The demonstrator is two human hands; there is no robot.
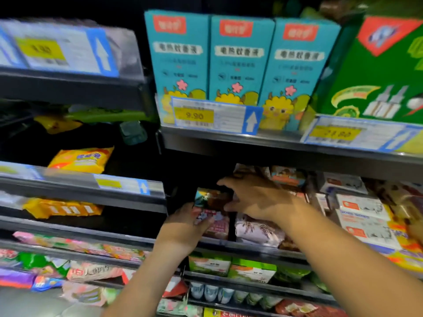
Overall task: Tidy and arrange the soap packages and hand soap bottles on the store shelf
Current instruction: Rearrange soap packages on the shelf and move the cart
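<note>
On the dim middle shelf, my left hand [185,225] grips a pink soap package [216,223] from its left side. Directly on top of it sits a teal-and-brown soap box [207,197]. My right hand [256,197] reaches in from the right, fingers spread, with thumb and fingertips on that upper box. A pale lilac soap package [256,227] lies just right of the pink one, under my right wrist. White soap boxes with orange labels [361,211] are stacked further right.
The shelf above carries three teal cartons [240,58], a green box [384,72] and price tags [215,115]. Yellow soap packs [82,159] lie on the left bay's shelves. Lower shelves hold green-and-white boxes [231,266] and assorted colourful packets [91,271].
</note>
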